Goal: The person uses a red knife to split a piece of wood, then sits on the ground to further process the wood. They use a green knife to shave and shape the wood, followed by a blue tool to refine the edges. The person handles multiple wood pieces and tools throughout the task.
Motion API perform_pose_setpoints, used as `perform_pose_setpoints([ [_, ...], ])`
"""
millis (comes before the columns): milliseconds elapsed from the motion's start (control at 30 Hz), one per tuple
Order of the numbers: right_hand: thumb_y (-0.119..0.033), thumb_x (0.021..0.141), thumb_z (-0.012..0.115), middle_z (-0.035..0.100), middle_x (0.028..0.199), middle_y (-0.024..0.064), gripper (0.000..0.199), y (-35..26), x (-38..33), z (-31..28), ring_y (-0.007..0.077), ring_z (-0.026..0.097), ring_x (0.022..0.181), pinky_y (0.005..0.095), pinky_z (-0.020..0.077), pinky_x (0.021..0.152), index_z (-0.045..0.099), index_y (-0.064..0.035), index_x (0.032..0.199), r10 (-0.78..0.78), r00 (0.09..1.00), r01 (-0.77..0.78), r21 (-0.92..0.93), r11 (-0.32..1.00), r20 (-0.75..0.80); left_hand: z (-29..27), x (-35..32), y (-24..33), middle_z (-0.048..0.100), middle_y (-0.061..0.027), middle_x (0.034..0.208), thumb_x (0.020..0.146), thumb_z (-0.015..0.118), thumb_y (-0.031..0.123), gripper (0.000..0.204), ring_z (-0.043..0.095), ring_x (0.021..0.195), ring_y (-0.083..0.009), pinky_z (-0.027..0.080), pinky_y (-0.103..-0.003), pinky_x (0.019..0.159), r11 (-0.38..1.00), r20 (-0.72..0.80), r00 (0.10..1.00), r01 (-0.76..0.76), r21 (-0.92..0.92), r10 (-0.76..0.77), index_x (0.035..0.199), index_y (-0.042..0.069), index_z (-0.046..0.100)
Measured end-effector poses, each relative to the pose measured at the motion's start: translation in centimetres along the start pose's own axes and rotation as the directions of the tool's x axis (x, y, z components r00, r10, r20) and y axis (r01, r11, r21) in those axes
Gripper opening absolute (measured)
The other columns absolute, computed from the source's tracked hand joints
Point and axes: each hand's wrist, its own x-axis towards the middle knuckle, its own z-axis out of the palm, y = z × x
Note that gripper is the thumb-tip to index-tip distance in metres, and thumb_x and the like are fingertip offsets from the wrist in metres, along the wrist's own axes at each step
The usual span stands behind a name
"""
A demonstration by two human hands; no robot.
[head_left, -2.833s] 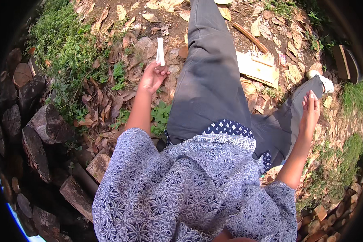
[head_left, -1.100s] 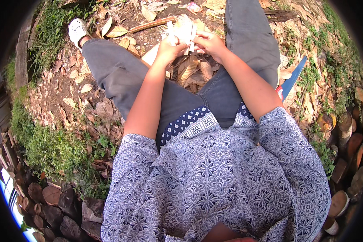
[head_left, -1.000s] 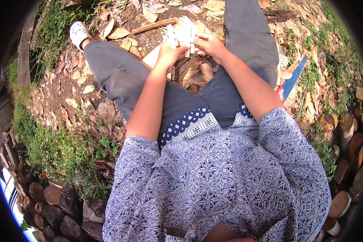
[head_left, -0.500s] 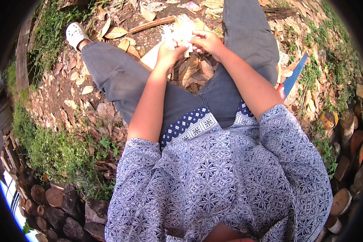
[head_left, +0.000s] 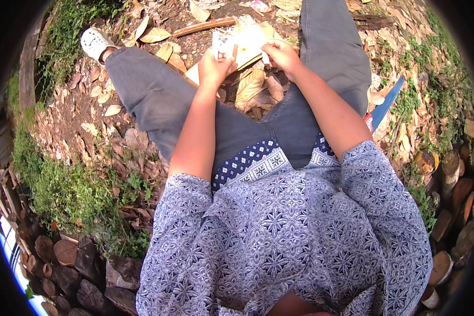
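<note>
The person sat on the ground with legs apart, both arms stretched forward between the knees. The left hand (head_left: 213,66) was closed around a small pale packet (head_left: 222,48), its fingers (head_left: 227,60) wrapped on the lower part so that the packet stood up above the knuckles. The right hand (head_left: 280,52) was just beside it, its fingers (head_left: 266,48) pinched together on a small light scrap at the packet's right side; what exactly they pinched was too small to tell. The two hands were near each other but not touching. Behind them, on the soil, lay a pale flat board (head_left: 250,39), and the packet showed against its near edge.

Dry leaves (head_left: 250,87) were scattered on the ground under the hands and between the grey trouser legs (head_left: 158,100). A white shoe (head_left: 94,41) was at the end of the left leg. A blue-handled tool (head_left: 384,105) lay just beside the right thigh. Grass (head_left: 58,184) grew to the left, and cut logs (head_left: 63,258) were stacked at the lower left and the right rim.
</note>
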Motion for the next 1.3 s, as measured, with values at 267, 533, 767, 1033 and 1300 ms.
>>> perform_pose_setpoints([
  [267, -0.019, 0.094, 0.061, 0.061, 0.082, 0.0025, 0.026, -0.6, 0.5, 2.6, 0.0104, 0.06, 0.066, 0.0264, 0.0502, 0.059, 0.058, -0.0006, 0.112, 0.099, 0.995, -0.099, 0.043, 0.994, 0.012, -0.1, 0.7, -1.5, 0.072, -0.0181, 0.096, 0.076, 0.079, 0.024, 0.036, 0.069, 0.094, -0.0344, 0.054, -0.043, 0.083, 0.94, 0.096, 0.993, -0.099, 0.327, 0.071, 0.099, 0.001, 0.063],
  [533, -0.018, 0.091, 0.048, 0.053, 0.083, 0.0034, 0.014, -1.6, 2.1, 7.3, 0.0168, 0.059, 0.081, 0.0299, 0.0496, 0.074, 0.052, -0.0054, 0.094, -0.017, 1.0, 0.016, 0.024, 1.0, 0.011, -7.3, 1.0, -4.3, 0.065, -0.0234, 0.109, 0.069, 0.08, 0.059, 0.074, 0.063, 0.106, -0.0363, 0.052, -0.042, 0.09, 0.913, 0.139, 0.99, -0.038, 0.407, -0.021, 0.104, -0.004, 0.062],
  [767, -0.036, 0.084, 0.062, 0.066, 0.083, 0.0079, 0.034, -1.7, 3.2, 10.0, 0.0182, 0.062, 0.078, 0.0351, 0.0492, 0.074, 0.064, -0.0041, 0.095, -0.128, 0.892, 0.378, -0.56, 0.738, 0.434, -8.6, -2.1, -8.7, 0.057, -0.0209, 0.124, 0.052, 0.09, 0.057, 0.099, 0.052, 0.123, -0.0358, 0.044, -0.049, 0.1, 0.689, 0.326, 0.941, -0.296, 0.662, 0.091, 0.121, 0.003, 0.044],
  [1033, -0.022, 0.074, 0.077, 0.072, 0.106, 0.0168, 0.035, 4.0, -3.0, 19.9, 0.028, 0.07, 0.1, 0.0394, 0.0574, 0.085, 0.074, -0.0036, 0.104, 0.373, 0.818, 0.423, -0.897, 0.127, 0.438, -9.6, -1.9, -7.3, 0.059, -0.0233, 0.113, 0.074, 0.082, 0.05, 0.077, 0.059, 0.11, -0.034, 0.048, -0.042, 0.093, 0.94, 0.191, 0.981, -0.055, 0.335, -0.011, 0.116, -0.005, 0.048],
  [1300, -0.03, 0.073, 0.08, 0.073, 0.091, 0.013, 0.034, 4.6, -2.6, 17.4, 0.0221, 0.07, 0.087, 0.0331, 0.0549, 0.074, 0.074, -0.0022, 0.092, 0.33, 0.832, 0.241, -0.826, 0.509, 0.446, -10.8, 0.3, -7.5, 0.064, -0.0091, 0.075, 0.081, 0.078, 0.043, 0.048, 0.065, 0.07, -0.0213, 0.052, -0.035, 0.066, 0.985, -0.194, 0.969, 0.133, -0.111, -0.152, 0.089, 0.0, 0.058],
])
